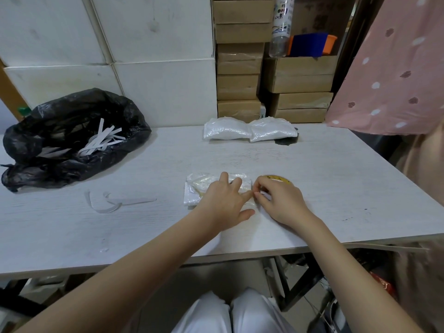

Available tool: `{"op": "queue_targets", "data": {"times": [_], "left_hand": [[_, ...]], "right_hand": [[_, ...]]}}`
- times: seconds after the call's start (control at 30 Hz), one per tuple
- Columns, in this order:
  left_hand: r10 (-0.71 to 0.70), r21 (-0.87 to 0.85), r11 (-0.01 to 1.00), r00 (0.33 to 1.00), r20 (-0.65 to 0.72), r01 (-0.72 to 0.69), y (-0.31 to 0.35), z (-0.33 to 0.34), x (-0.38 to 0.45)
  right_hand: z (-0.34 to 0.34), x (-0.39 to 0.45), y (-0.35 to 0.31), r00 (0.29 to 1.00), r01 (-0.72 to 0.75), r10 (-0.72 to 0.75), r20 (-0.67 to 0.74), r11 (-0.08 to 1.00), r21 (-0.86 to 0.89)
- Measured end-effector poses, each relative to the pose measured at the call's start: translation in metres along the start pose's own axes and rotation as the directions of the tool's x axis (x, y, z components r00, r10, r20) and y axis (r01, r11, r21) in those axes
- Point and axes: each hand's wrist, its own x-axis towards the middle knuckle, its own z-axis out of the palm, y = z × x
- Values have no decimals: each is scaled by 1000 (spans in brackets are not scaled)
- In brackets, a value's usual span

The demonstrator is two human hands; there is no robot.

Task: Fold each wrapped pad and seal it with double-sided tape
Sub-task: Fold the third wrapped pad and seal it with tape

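Observation:
A wrapped pad [200, 191] in clear plastic lies flat on the white table [324, 179], in the middle. My left hand [224, 203] presses down on its right half with straight, spread fingers. My right hand [280, 200] sits at the pad's right edge, its fingertips pinching a small pale strip of tape there. Behind that hand a yellow-edged tape roll [280, 179] peeks out. Two more wrapped pads [249, 131] lie side by side at the table's far edge.
A black rubbish bag [72, 138] holding several white backing strips sits at the left. Loose strips [113, 203] lie on the table in front of it. Cardboard boxes [240, 68] stack up behind the table. A pink dotted cloth [396, 68] hangs at the right.

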Motion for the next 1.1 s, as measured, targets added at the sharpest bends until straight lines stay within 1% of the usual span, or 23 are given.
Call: {"op": "queue_targets", "data": {"times": [0.03,0.07,0.17,0.4,0.5,0.53,0.6,0.63,0.7,0.73,0.8,0.83,0.9,0.97,1.1], "left_hand": [[12,30,999,1000,-23,-11,1,-2,0],[30,32,999,1000,-6,-30,3,3,1],[5,9,1000,999,50,-5,6,8,3],[56,104,993,996,68,-63,9,2,4],[38,79,996,997,68,-44,11,2,1],[36,77,996,997,72,-42,12,3,1],[28,71,997,997,75,-33,12,2,2],[19,67,997,997,79,-24,11,3,4],[17,43,999,996,84,-21,11,4,5],[15,23,1000,996,83,-17,11,6,3],[-27,-31,999,998,50,28,12,9,-2],[-50,-60,997,998,24,52,13,10,-6],[-70,-80,994,997,-17,68,15,10,-9],[-73,-86,994,997,-20,71,16,12,-10],[-88,-99,991,996,-11,86,17,15,-9]], "right_hand": [[0,-1,0,1000,2,-2,-7,1000,5],[1,-3,0,1000,3,-3,-14,1000,10],[3,-5,0,1000,1,-1,-27,1000,13],[5,-6,0,999,-13,13,-30,1000,14],[7,-6,-1,1000,-15,15,-19,1000,16],[6,-7,-1,1000,-20,21,-22,999,49],[1,-12,0,996,-57,71,-60,976,211],[-1,-15,2,993,-63,88,-83,962,264],[-6,-20,7,993,-64,88,-85,966,250],[-7,-23,10,993,-63,88,-80,961,270],[-8,-24,9,992,-63,100,-80,926,373],[-8,-25,8,991,-70,110,-78,916,396],[-5,-25,7,989,-58,101,-104,934,353],[-3,-24,6,990,-45,85,-117,951,307],[-6,-21,0,995,-75,88,-39,961,265]]}}
